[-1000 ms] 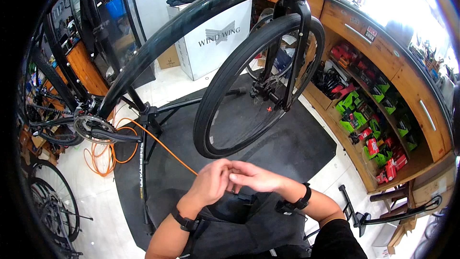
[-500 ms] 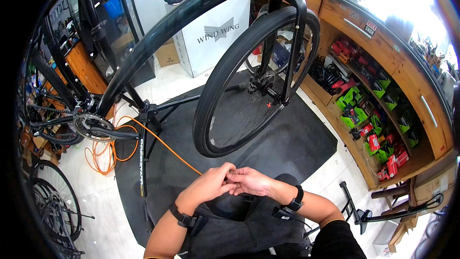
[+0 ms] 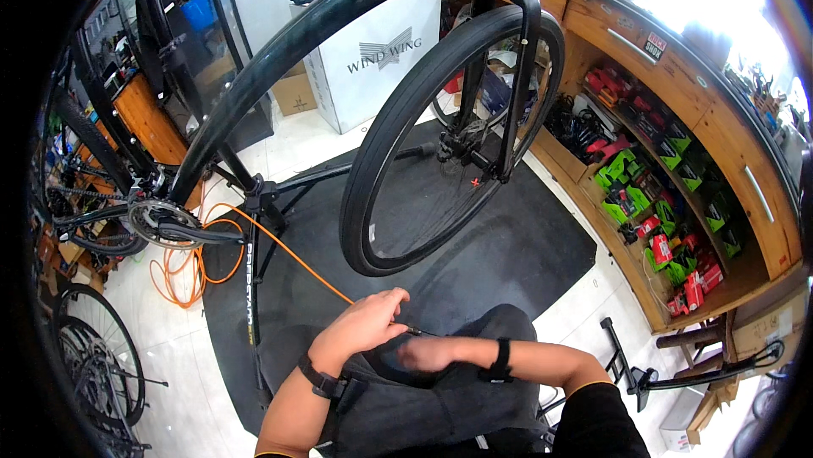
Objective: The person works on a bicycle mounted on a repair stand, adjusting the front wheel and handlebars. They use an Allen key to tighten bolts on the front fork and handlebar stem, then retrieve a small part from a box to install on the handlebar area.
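My left hand (image 3: 360, 322) is closed in front of my lap. An orange hose (image 3: 298, 260) runs up to it, and a thin dark piece with a brass-coloured part (image 3: 415, 330) sticks out past the fingers on the right. Just below that piece, my right hand (image 3: 426, 354) is smeared by motion, so its fingers cannot be made out. Beyond both hands hangs a bicycle's front wheel (image 3: 360, 204) with a black tyre, held in a black fork (image 3: 527, 60). The dark frame tube (image 3: 279, 56) crosses above on the left.
A black mat (image 3: 542, 238) lies under the bicycle, beside a repair stand leg (image 3: 251, 289). A wooden cabinet (image 3: 720, 111) with red and green packages lines the right. A white carton (image 3: 373, 85) stands behind; loose wheels (image 3: 93, 348) lean at the left.
The hands were together; my right hand has moved down, away from the left, uncovering the thin piece. My left hand has stayed nearly in place.
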### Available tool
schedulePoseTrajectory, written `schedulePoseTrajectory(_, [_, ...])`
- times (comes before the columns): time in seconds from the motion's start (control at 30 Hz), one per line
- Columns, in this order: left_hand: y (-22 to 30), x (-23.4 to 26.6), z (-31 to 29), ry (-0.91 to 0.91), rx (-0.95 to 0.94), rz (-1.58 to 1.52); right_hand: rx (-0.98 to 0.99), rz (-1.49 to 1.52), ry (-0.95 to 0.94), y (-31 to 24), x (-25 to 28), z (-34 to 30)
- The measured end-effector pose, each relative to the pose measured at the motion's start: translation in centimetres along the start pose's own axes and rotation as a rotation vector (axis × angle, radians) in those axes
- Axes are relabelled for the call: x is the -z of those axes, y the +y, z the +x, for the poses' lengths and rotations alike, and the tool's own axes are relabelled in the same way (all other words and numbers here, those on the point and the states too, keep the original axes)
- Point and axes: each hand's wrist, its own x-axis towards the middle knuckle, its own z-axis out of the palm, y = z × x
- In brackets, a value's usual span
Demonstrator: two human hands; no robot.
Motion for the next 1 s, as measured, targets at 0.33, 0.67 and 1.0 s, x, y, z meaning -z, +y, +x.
schedulePoseTrajectory(0.33, [-0.5, -0.4, 0.2, -0.081, 0.031, 0.026, 0.428, -0.36, -0.696, 6.6, -8.6, 9.4])
schedulePoseTrajectory(0.67, [-0.8, -0.6, -0.3, -0.113, 0.058, 0.085, -0.118, 0.241, -0.249, 8.6, -10.8, 6.4])
schedulePoseTrajectory(1.0, [0.2, -0.4, 0.2, -0.186, 0.107, 0.093, 0.248, 0.046, -0.299, 6.9, -9.8, 6.9])
